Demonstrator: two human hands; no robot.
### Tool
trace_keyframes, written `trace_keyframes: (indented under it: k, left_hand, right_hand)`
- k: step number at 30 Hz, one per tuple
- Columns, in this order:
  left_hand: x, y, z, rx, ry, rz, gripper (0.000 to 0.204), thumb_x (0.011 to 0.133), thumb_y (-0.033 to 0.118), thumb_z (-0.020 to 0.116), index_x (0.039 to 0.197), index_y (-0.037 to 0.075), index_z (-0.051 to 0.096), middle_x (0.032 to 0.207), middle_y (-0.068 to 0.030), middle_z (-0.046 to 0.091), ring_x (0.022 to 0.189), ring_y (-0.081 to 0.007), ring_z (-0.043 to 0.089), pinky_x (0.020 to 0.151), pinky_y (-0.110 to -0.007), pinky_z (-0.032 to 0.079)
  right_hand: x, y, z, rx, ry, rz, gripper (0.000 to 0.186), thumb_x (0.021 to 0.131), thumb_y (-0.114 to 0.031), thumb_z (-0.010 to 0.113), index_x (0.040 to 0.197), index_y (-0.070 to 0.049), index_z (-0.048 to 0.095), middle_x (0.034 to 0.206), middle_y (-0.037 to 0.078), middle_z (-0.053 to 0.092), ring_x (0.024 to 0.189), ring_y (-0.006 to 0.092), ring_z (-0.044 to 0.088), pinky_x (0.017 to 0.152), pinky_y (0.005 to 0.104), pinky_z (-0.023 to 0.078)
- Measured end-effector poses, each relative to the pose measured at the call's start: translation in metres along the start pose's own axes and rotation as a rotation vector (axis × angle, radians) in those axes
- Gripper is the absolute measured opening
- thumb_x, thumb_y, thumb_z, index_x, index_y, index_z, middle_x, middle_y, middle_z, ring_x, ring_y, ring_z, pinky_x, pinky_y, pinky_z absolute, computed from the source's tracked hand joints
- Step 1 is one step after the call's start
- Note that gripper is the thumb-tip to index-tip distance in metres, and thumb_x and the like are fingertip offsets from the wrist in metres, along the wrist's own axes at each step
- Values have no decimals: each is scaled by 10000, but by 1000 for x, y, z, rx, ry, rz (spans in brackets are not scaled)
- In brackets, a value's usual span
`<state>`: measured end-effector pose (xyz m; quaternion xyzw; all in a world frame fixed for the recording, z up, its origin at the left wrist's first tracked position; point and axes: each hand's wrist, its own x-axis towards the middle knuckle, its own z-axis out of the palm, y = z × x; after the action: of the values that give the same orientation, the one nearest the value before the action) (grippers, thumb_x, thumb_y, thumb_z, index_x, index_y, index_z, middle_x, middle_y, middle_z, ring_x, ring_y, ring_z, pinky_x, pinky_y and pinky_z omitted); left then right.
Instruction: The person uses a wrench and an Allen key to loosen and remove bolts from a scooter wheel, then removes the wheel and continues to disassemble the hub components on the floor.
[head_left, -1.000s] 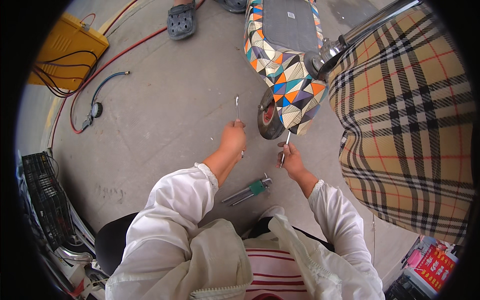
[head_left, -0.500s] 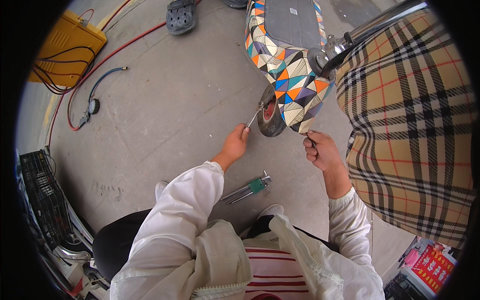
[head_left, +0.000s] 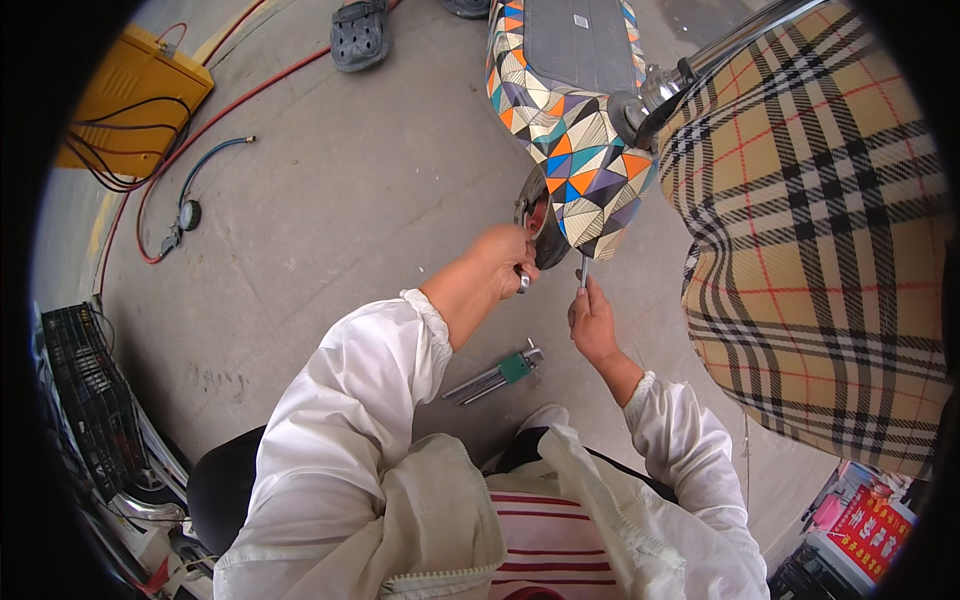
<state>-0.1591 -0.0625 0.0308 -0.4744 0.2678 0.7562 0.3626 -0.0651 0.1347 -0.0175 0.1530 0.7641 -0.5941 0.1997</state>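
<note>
The patterned scooter (head_left: 590,180) has a small black wheel (head_left: 552,245) with a red hub at its near end. Beside that wheel, my left hand (head_left: 505,258) is closed around a silver wrench (head_left: 524,283), one end showing below the fingers; the hand covers most of it. My right hand (head_left: 595,325) pinches a thin metal rod (head_left: 584,270) that points up at the scooter's near tip; its upper end is hidden under the body. On the floor between my arms lies a hex key set (head_left: 513,370) with a green holder.
To the right stands a plaid-covered shape (head_left: 810,250) beside a chrome tube (head_left: 745,45). A yellow machine (head_left: 140,95), a red hose (head_left: 270,68) and a pressure gauge (head_left: 188,214) are on the left. A grey clog (head_left: 360,38) stands at the top.
My left hand has moved up and right against the wheel with the wrench. My right hand has shifted left and down, and the metal rod now shows above its fingers.
</note>
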Motion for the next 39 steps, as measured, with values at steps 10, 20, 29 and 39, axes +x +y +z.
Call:
trace_keyframes:
  k: [10, 20, 29, 39]
  left_hand:
    - [65, -50, -97, 743, 283, 803, 253, 1025, 240, 452, 1069, 34, 591, 690, 1, 460, 549, -92, 380, 471, -286, 327]
    - [98, -67, -111, 932, 121, 1050, 251, 1045, 251, 439, 1145, 66, 575, 731, -18, 479, 675, -138, 465, 657, -311, 435]
    - [107, -62, -100, 955, 112, 990, 261, 1036, 276, 445, 1177, 89, 560, 830, -146, 576, 763, -296, 568, 722, -387, 468]
    - [2, -5, 11, -27, 20, 89, 192, 941, 63, 409, 770, 43, 493, 615, 6, 376, 449, -78, 297, 376, -253, 322]
  right_hand:
    - [9, -33, -39, 187, -107, 412, 352, 1028, -231, 452, 1275, 13, 505, 622, 0, 439, 454, 88, 405, 382, 236, 333]
    - [51, -87, -84, 482, -258, 511, 135, 962, -238, 537, 902, -120, 514, 636, -45, 428, 436, 32, 305, 371, 189, 216]
    - [45, -84, -83, 475, -249, 493, 127, 977, -220, 507, 932, -102, 522, 625, -46, 415, 436, 40, 304, 376, 193, 222]
    - [23, 62, -11, -357, 50, -418, 256, 1037, -208, 407, 1123, -7, 541, 575, 40, 495, 453, 133, 471, 443, 303, 394]
